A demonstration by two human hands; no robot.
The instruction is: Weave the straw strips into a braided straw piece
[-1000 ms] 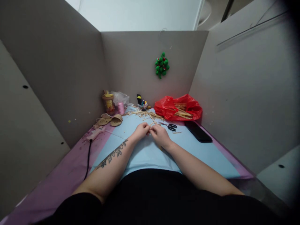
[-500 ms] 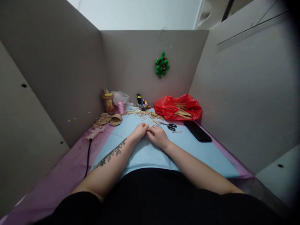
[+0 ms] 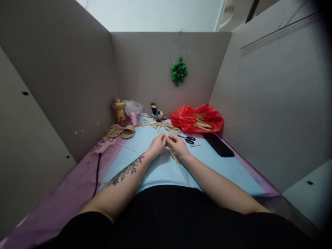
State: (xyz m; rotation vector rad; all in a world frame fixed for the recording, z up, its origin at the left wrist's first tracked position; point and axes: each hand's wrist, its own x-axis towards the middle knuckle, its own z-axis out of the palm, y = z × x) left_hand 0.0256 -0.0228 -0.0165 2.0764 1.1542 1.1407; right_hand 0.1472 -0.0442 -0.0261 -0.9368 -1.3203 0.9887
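My left hand (image 3: 158, 144) and my right hand (image 3: 177, 145) meet over the light blue sheet (image 3: 166, 173), fingertips pinched together. Between them they grip a pale straw strip (image 3: 173, 155), whose loose end hangs down toward me below the right fingers. The part inside the fingers is hidden. Just right of my right hand lie black-handled scissors (image 3: 190, 139). Behind both hands, loose straw pieces (image 3: 166, 126) are scattered across the sheet.
A red plastic bag (image 3: 181, 117) holding straw stands at the back right, near a black phone-like object (image 3: 219, 145). At left are a pink glue gun (image 3: 105, 147), woven pieces (image 3: 128, 131), a pink thread spool (image 3: 133, 119) and a jar (image 3: 120, 114). A pen holder (image 3: 157, 117) stands behind.
Both hands have shifted slightly right, and their fingers have come up into a pinch. A straw strip now hangs below the right fingers, where none showed before.
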